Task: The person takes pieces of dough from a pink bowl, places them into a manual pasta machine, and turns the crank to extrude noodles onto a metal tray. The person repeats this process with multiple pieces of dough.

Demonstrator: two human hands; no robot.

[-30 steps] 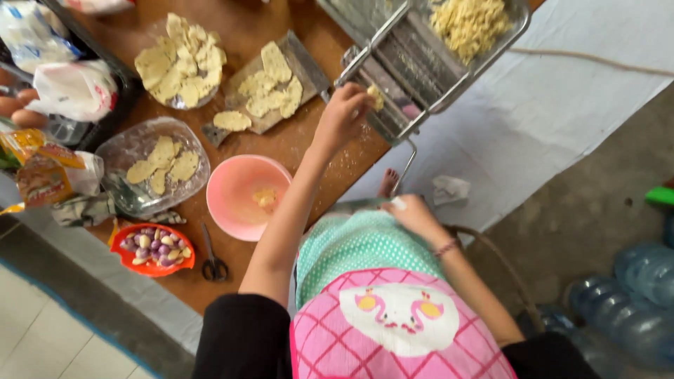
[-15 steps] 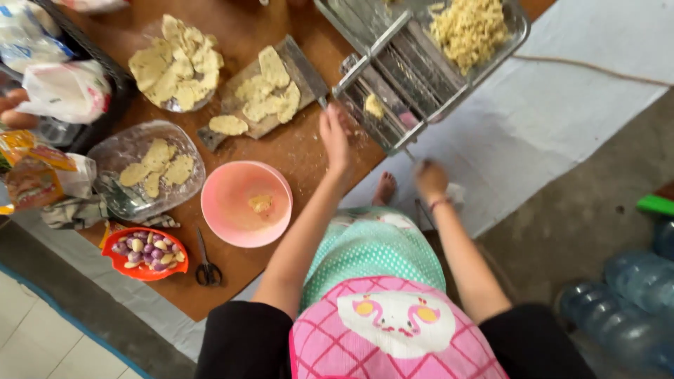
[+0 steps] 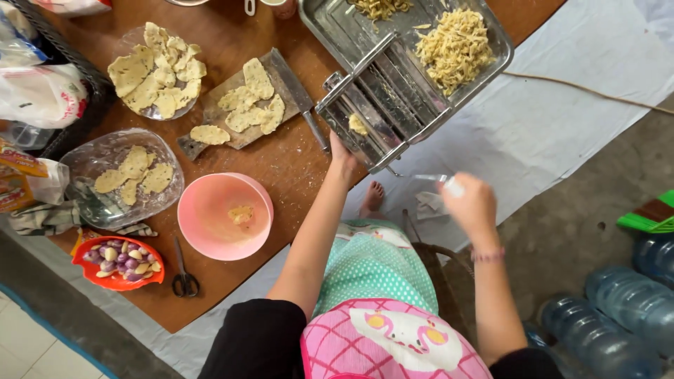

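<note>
A metal pasta machine [image 3: 393, 98] stands at the table's edge with a piece of yellow dough [image 3: 358, 125] in its rollers. My left hand [image 3: 342, 160] presses against the machine's near side, and its fingers are hidden under the metal. My right hand [image 3: 469, 205], blurred with motion, is closed on the pale knob of the crank handle [image 3: 449, 184] to the right of the machine. Behind the machine a steel tray [image 3: 330, 24] holds a heap of cut dough strands [image 3: 456, 43].
A wooden board [image 3: 210, 112] carries flat dough pieces, with a knife [image 3: 302, 98] beside it. To the left are a glass plate [image 3: 133, 38], a glass bowl [image 3: 91, 158], a pink bowl [image 3: 210, 217], a red bowl of shallots [image 3: 119, 261] and scissors [image 3: 184, 274]. Water bottles [image 3: 618, 309] stand at the lower right.
My left hand drew back from the top of the rollers to the machine's near side. My right hand rose from my lap and moved right onto the crank.
</note>
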